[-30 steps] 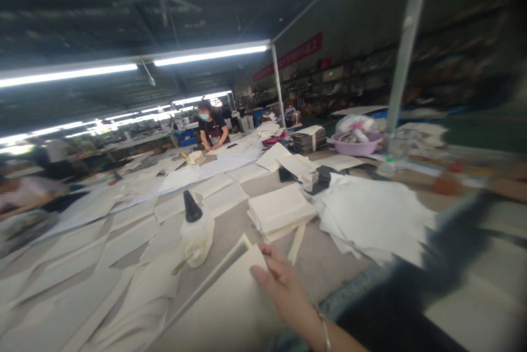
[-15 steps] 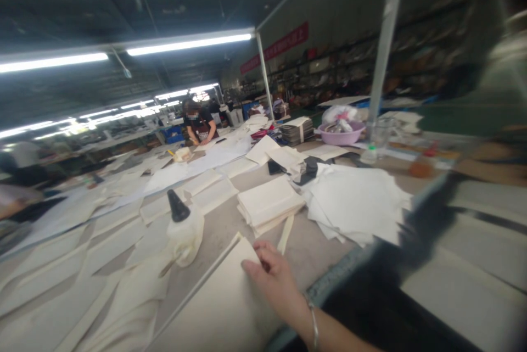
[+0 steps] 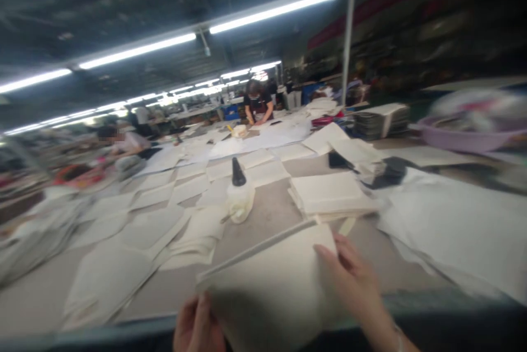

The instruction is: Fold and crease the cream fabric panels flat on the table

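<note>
A large cream board (image 3: 272,280) lies at the near edge of the work table, right in front of me. My right hand (image 3: 356,280) rests on its right side, fingers curled over the far corner. My left hand (image 3: 197,327) shows at the bottom, fingers closed on the board's near left edge. A white glue bottle with a black nozzle (image 3: 239,198) stands just beyond the board. A stack of cream boards (image 3: 329,195) lies behind my right hand. The picture is blurred by motion.
Many cream sheets (image 3: 135,231) cover the grey table (image 3: 267,212). White paper (image 3: 453,225) spreads at the right. A purple basin (image 3: 465,138) sits far right. One person (image 3: 257,102) works at the far end, another (image 3: 119,143) at the left.
The view has swung to the left. My left hand has come into view on the board's near edge. My right hand stays on the board's right corner.
</note>
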Tool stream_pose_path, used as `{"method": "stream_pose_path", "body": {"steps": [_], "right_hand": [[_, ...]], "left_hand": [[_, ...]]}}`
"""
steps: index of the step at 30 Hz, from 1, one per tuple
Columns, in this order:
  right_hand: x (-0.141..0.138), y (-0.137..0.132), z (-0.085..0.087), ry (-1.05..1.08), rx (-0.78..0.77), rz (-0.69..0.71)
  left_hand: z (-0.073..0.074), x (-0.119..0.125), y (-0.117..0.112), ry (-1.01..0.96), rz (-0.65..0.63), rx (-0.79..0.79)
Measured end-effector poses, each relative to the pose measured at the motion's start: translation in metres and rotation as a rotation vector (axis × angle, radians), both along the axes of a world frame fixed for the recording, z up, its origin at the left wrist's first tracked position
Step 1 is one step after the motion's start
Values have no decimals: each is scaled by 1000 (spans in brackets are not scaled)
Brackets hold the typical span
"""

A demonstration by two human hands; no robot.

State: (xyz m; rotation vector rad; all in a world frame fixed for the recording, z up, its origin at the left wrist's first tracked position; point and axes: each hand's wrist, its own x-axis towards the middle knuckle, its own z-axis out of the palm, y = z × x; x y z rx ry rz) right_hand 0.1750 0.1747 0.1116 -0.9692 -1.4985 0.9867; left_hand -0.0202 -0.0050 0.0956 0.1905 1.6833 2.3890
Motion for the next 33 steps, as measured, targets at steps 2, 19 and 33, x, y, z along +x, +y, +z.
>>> {"method": "stream_pose_path", "body": {"steps": [2, 19, 33], "right_hand": [[3, 4, -4, -64, -66, -38], [8, 3, -7, -222, -217, -34], [23, 2, -25, -378, -123, -65]], "left_hand": [[3, 2, 3, -100, -19, 112], [8, 10, 10, -64, -6, 129], [-1, 12, 7, 46, -82, -70]]}}
